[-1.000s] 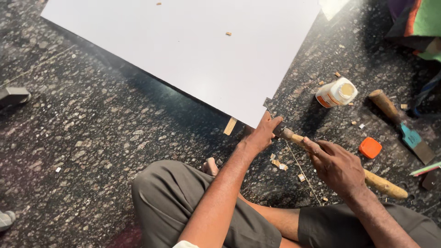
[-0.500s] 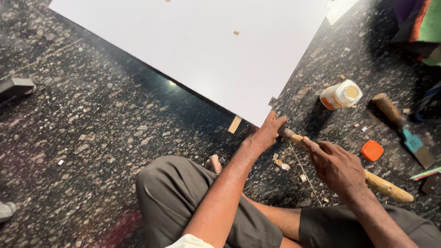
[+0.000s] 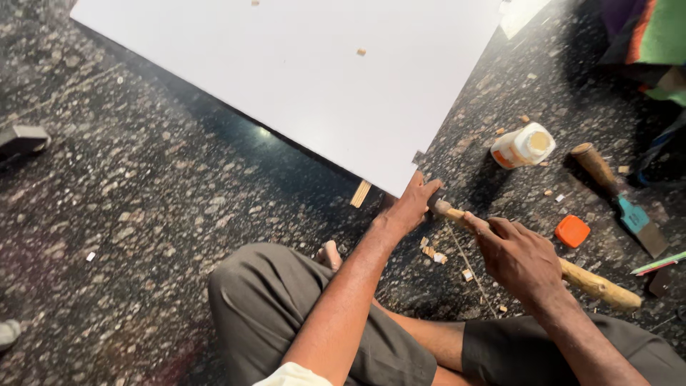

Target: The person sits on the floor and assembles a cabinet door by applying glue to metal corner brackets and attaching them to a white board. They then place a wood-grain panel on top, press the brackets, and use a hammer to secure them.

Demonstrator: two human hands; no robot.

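I sit cross-legged on a dark speckled stone floor. My right hand [image 3: 516,251] grips a long wooden handle [image 3: 599,284] of a tool whose head end points at the near corner of a large white board [image 3: 300,78]. At that corner rests my left hand [image 3: 410,205], fingers curled around the tool's front end and touching the board's edge. What the tool's tip looks like is hidden by my left hand. A small wooden strip [image 3: 360,193] sticks out from under the board's edge, left of my left hand.
A white glue bottle [image 3: 523,146] lies on its side to the right, its orange cap [image 3: 572,231] nearby. A wooden-handled chisel with a teal blade [image 3: 620,200] lies further right. Wood chips [image 3: 433,253] litter the floor. Colourful cloth [image 3: 643,36] is at the top right.
The view has shifted slightly; both hands stay at the board's corner with the tool, and nothing has been let go or picked up.
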